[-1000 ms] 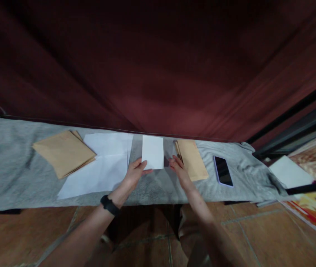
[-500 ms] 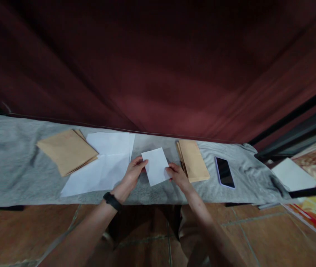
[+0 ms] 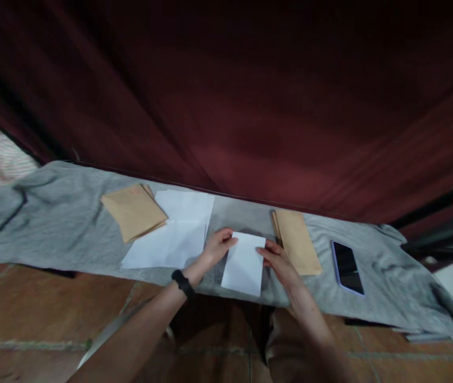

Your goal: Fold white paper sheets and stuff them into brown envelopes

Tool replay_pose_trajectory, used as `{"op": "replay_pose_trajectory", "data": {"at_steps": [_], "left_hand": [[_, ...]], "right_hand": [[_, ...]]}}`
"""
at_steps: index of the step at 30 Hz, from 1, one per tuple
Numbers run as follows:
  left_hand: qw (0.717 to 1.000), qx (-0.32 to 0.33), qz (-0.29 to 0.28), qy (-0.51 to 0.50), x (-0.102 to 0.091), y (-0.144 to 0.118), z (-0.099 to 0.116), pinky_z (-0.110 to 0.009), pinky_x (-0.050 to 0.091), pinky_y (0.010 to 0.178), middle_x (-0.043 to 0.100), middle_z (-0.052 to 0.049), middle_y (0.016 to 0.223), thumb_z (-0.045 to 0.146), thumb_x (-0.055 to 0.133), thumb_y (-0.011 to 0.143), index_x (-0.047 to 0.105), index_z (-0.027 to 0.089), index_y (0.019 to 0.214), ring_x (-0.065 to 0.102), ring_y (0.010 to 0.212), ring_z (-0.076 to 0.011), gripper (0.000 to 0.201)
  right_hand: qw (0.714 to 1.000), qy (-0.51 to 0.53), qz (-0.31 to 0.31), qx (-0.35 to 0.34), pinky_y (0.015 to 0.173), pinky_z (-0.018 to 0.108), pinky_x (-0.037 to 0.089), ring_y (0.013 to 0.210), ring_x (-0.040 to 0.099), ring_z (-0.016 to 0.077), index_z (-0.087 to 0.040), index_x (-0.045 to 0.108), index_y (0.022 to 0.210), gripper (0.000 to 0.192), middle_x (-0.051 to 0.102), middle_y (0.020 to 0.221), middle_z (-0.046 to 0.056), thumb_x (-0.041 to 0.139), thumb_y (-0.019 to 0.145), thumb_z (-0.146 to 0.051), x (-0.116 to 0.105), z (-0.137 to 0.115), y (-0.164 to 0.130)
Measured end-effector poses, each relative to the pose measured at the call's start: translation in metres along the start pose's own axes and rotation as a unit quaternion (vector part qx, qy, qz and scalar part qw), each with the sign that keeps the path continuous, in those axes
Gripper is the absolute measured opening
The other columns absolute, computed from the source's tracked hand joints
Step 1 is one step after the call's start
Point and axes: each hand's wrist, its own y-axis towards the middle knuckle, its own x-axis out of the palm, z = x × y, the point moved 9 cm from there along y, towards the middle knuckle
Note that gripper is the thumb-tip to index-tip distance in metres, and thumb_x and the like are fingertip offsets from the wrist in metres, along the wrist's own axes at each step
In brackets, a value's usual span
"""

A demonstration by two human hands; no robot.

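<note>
A small white folded sheet of paper (image 3: 243, 266) is held between my two hands above the grey cloth. My left hand (image 3: 215, 249) pinches its upper left edge, with the thumb on top. On the other side, my right hand (image 3: 278, 259) grips the upper right edge between thumb and fingers. Left of my hands lie larger white paper sheets (image 3: 178, 242) with crease lines. Several brown envelopes (image 3: 134, 211) rest partly on those sheets. Beside my right hand is another stack of brown envelopes (image 3: 299, 242).
A grey cloth (image 3: 67, 213) covers the long narrow surface. To the right lies a phone (image 3: 348, 267) with a purple edge. A dark red curtain (image 3: 242, 133) hangs along the far side. Tiled floor (image 3: 31, 303) shows below the near edge.
The folded paper has turned and now hangs lower between my hands, its long side pointing toward me. Both hands still hold it, now by its upper edges. The view has shifted left.
</note>
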Motion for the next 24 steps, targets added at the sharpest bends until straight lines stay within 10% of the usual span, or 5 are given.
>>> {"op": "replay_pose_trajectory", "data": {"at_steps": [7,16,22,24], "left_hand": [[0.992,-0.086,-0.088,-0.007,0.022,-0.021,-0.024,-0.025,0.042,0.057,0.063,-0.002,0.077,0.048,0.073,0.074,0.063,0.016,0.087,0.057,0.07,-0.0157,0.036],[0.988,-0.036,-0.061,0.134,-0.002,-0.009,-0.009,-0.023,0.039,0.048,0.06,0.001,0.065,0.037,0.068,0.074,0.064,0.017,0.078,0.053,0.053,-0.0127,0.021],[0.954,0.017,0.166,0.247,-0.108,-0.002,0.043,-0.033,0.048,0.082,0.067,-0.01,0.099,0.031,0.059,0.087,0.065,0.017,0.093,0.062,0.098,-0.0244,0.017],[0.886,0.026,0.313,0.342,-0.167,-0.02,0.064,-0.035,0.045,0.092,0.063,-0.015,0.118,0.025,0.059,0.087,0.061,0.016,0.107,0.056,0.115,-0.0273,0.022]], "right_hand": [[0.988,0.054,0.141,-0.033,0.06,0.03,0.055,0.067,0.067,0.0195,-0.019,0.072,0.092,0.047,0.075,0.08,0.003,0.087,0.056,-0.044,-0.029,0.002,0.003],[0.99,0.054,0.129,0.015,0.054,0.028,0.057,0.058,0.066,0.0157,-0.02,0.068,0.086,0.045,0.073,0.074,0.001,0.091,0.054,-0.041,-0.033,0.005,0.002],[0.986,0.049,0.159,-0.019,0.058,0.029,0.061,0.059,0.065,0.0148,-0.022,0.067,0.083,0.043,0.07,0.072,-0.002,0.091,0.054,-0.043,-0.046,0.012,0.003],[0.982,0.06,0.177,-0.03,0.059,0.03,0.061,0.058,0.064,0.0151,-0.022,0.066,0.081,0.043,0.068,0.069,-0.003,0.091,0.052,-0.042,-0.052,0.013,0.004]]}}
